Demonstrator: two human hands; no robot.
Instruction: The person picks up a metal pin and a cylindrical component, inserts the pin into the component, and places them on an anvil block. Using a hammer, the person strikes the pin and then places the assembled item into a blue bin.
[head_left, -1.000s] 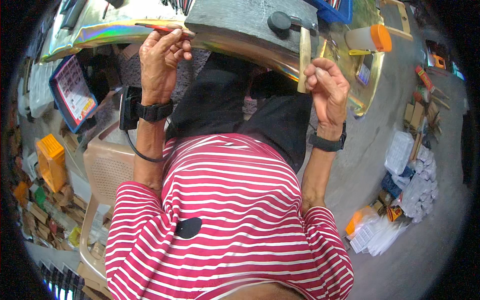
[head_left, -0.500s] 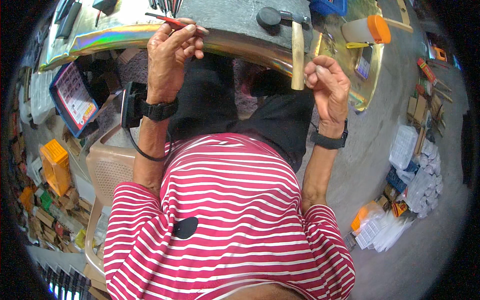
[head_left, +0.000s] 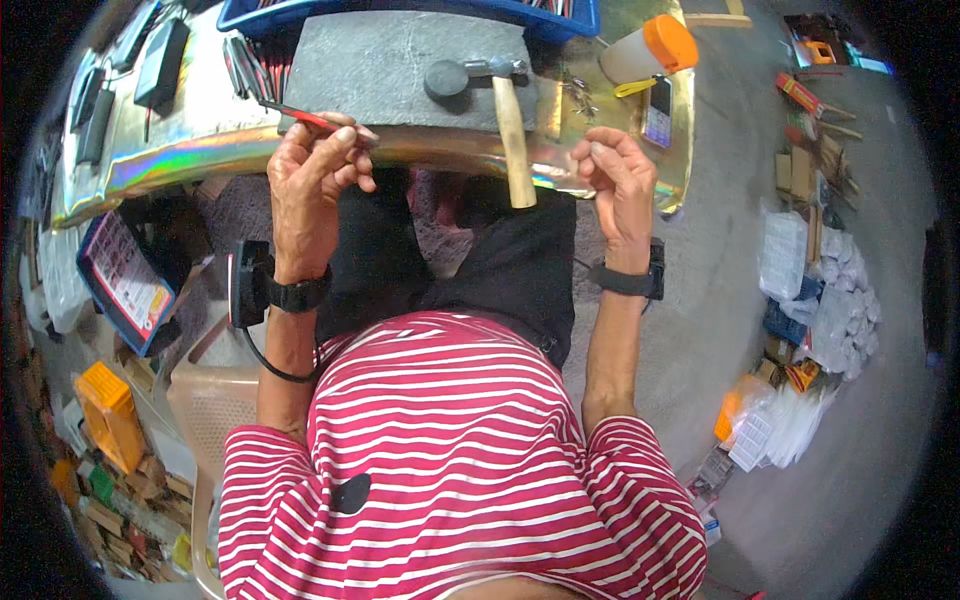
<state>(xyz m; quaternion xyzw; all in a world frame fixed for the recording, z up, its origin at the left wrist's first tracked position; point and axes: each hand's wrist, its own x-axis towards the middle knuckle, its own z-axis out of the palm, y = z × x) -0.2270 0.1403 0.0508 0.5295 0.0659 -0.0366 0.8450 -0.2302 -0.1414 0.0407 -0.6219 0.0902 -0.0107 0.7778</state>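
Observation:
In my left hand (head_left: 305, 200), a slim red-and-black stick-shaped tool (head_left: 308, 117) is pinched between thumb and fingers, above the bench's front edge. Its exact kind is unclear. My right hand (head_left: 624, 185) is raised at the bench's right front, thumb and fingertips drawn together; anything between them is too small to make out. Between the hands, a hammer (head_left: 514, 150) lies on a grey stone slab (head_left: 385, 65), its wooden handle jutting past the front edge toward me. Several similar red-and-black pieces (head_left: 248, 68) lie left of the slab.
A blue tray (head_left: 420, 8) stands behind the slab. On the right are small metal pieces (head_left: 580, 97), an orange-lidded bottle (head_left: 635, 58) and a phone (head_left: 657, 112). Dark boxes (head_left: 160, 65) sit at the bench's left. Beside me is a plastic chair (head_left: 200, 400); bags and cartons line the floor.
The view has shifted, bringing more of the bench and the blue tray into sight. My left hand still holds the red-and-black tool; my right fingers remain drawn together.

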